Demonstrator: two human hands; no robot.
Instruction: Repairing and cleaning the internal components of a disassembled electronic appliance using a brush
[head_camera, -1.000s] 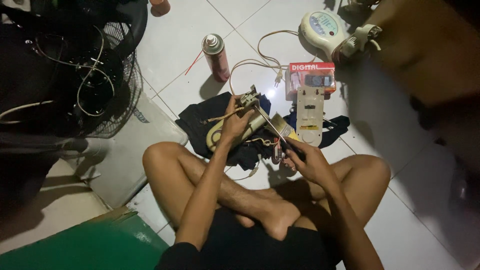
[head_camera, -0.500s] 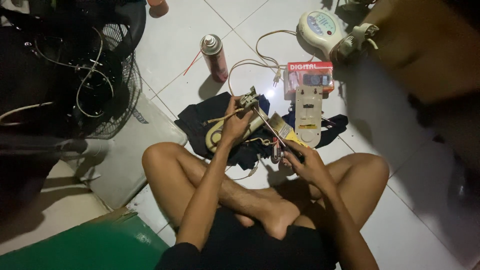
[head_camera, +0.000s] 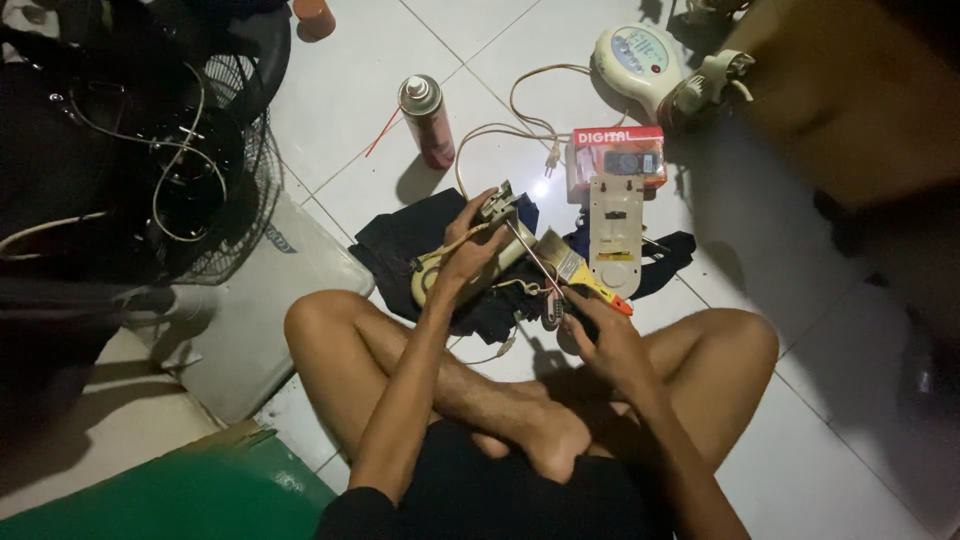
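Mid-frame: left hand (head_camera: 468, 258) gripping one cream plastic fan housing (head_camera: 440, 275), right hand (head_camera: 605, 330) pinching one thin metal rod (head_camera: 530, 252). One red spray can (head_camera: 427, 122) upper-middle, bare tiles around.

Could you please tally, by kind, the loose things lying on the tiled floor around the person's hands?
Spray cans: 1, the red spray can
Boxes: 1, the red box
Cream plastic housings: 2, the round housing and the flat panel
Dark cloths: 1, the dark cloth
Paintbrushes: 1, the paintbrush
Total: 6
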